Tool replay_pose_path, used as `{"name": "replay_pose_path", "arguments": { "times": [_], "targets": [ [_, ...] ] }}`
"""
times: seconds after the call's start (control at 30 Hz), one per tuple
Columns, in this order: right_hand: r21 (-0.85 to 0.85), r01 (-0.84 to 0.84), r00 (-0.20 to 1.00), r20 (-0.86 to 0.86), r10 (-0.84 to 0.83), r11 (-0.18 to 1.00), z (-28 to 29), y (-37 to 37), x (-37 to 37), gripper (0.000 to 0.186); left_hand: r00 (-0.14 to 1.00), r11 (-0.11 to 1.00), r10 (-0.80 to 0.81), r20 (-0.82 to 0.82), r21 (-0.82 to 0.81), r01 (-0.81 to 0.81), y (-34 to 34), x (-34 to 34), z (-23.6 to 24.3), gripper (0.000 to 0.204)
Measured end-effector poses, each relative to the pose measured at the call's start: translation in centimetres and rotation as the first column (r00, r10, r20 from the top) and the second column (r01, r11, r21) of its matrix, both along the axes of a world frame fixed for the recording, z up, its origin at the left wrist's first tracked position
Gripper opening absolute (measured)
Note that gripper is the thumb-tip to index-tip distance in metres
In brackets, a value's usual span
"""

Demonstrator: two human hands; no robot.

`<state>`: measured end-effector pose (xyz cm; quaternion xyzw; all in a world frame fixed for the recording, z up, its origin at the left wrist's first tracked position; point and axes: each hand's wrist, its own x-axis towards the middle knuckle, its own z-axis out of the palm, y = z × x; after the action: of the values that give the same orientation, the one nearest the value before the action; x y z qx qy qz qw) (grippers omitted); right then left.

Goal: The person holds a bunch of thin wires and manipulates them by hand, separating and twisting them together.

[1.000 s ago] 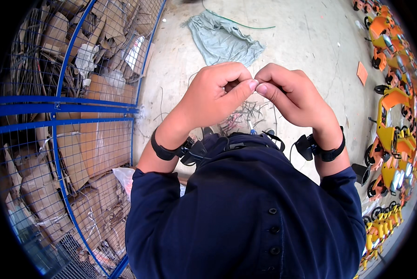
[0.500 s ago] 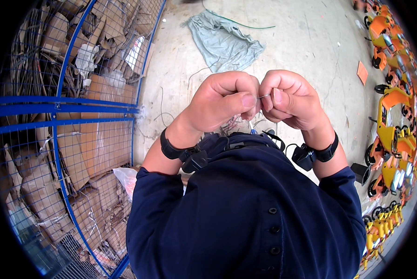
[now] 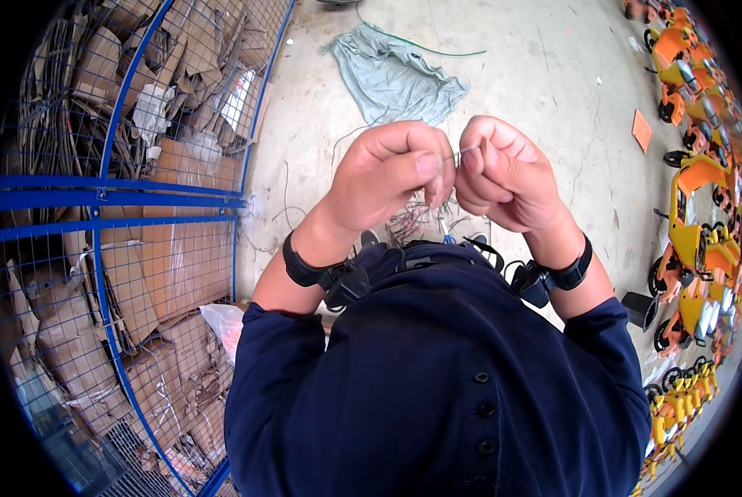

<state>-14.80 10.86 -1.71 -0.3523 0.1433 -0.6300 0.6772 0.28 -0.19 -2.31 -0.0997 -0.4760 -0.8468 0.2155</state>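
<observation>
In front of my chest, my left hand point(image 3: 392, 174) and my right hand point(image 3: 503, 174) are close together with curled fingers, both pinching a short thin wire point(image 3: 470, 149) that shows between the fingertips. Most of the wire is hidden by my fingers. Each wrist wears a black strap with a small dark device on it. Below my hands, many thin cut wires point(image 3: 406, 219) lie scattered on the concrete floor. Just beyond the hands a crumpled grey-blue plastic sheet point(image 3: 392, 70) lies on the floor, with a thin green strand along its edge.
A blue wire-mesh cage point(image 3: 102, 203) full of flattened cardboard stands at my left, with a clear plastic bag point(image 3: 220, 327) beside it. Rows of yellow and orange small wheeled vehicles point(image 3: 690, 240) line my right. A flat orange piece point(image 3: 641, 131) lies near them on the floor.
From a second ago, both hands have turned and shifted, the fingers curling more, and the thin wire now shows between them. They moved down, then slightly up again.
</observation>
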Motion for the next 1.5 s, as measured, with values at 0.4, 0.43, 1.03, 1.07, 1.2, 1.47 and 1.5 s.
{"name": "replay_pose_path", "arguments": {
  "times": [0.4, 0.43, 1.03, 1.07, 1.2, 1.47, 1.5],
  "targets": [
    [-0.243, 0.338, 0.426, -0.822, -0.378, 0.909, 0.8, -0.1, -0.4, 0.01, 0.767, 0.577, 0.625, 0.143, -0.746, -0.332, -0.2, 0.2, 0.7, 0.026],
    [-0.347, 0.319, 0.307, -0.843, -0.442, 0.882, 0.9, -0.2, -0.6, 0.008, 0.759, 0.526, 0.639, 0.124, -0.79, -0.314, -0.2, 0.2, 0.8, 0.026],
    [-0.007, 0.13, 0.927, -0.353, -0.124, 0.992, 1.0, 0.6, -0.3, 0.016, 0.987, 0.998, -0.065, 0.147, 0.028, 0.062, 0.2, 0.5, 0.4, 0.024],
    [0.002, 0.124, 0.94, -0.319, -0.117, 0.992, 1.2, 0.6, -0.2, 0.017, 0.99, 0.995, -0.082, 0.111, 0.06, 0.076, 0.3, 0.4, 0.3, 0.024],
    [0.053, 0.052, 0.986, -0.158, -0.043, 0.997, 1.1, 0.5, -0.4, 0.02, 0.994, 0.989, -0.111, 0.01, 0.095, 0.109, 0.5, 0.2, 0.2, 0.026],
    [0.002, -0.016, 0.997, 0.076, 0.016, 1.0, 0.6, -0.1, -0.3, 0.021, 0.995, 0.996, -0.072, -0.071, 0.039, 0.075, 0.6, -0.5, 0.4, 0.032],
    [0.006, -0.02, 0.995, 0.101, 0.019, 1.0, 0.5, -0.1, -0.3, 0.021, 0.996, 0.998, -0.054, -0.077, 0.021, 0.056, 0.5, -0.6, 0.4, 0.034]
  ]
}}
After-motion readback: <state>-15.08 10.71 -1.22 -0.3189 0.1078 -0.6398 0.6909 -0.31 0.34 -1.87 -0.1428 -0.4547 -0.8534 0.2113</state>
